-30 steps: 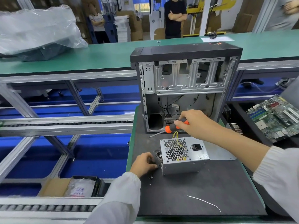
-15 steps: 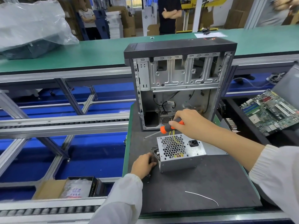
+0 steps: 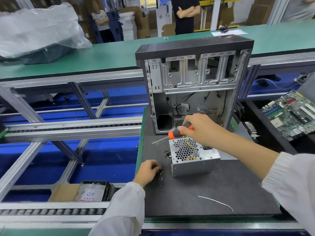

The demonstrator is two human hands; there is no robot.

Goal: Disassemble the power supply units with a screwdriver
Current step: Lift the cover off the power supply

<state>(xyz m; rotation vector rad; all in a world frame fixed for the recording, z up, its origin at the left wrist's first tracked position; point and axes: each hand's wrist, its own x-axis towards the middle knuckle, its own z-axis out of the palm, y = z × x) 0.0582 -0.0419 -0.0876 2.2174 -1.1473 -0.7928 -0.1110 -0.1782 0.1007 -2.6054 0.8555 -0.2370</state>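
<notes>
PSU (image 3: 193,155): lay on the black mat (image 3: 221,189) of the worktop, just in front of the case (image 3: 192,86); honeycomb grille faced up; yellow wires showed through the holes
Right hand (image 3: 202,129): hung over the PSU's far edge; its grip was curled round the screwdriver (image 3: 177,132), thumb along the orange-and-black handle
Screwdriver: lay nearly level; shaft pointed left and a little toward the person; tip stood above the mat, left of the PSU and clear of it
Left hand (image 3: 148,171): rested on the mat at its left edge, near the PSU's left side but apart from it; fingers were curled under; whether the grip pinched anything could not be told
Screws (image 3: 160,179): a few small ones lay loose on the mat beside the left fingers
Case: stood upright and open at the far end of the mat; black cables hung inside
Wire (image 3: 215,202): a thin white strand lay on the near mat
Motherboard (image 3: 291,114): lay to the right, off the mat
Box (image 3: 81,193): sat low on the left with a plastic bag in it
</notes>
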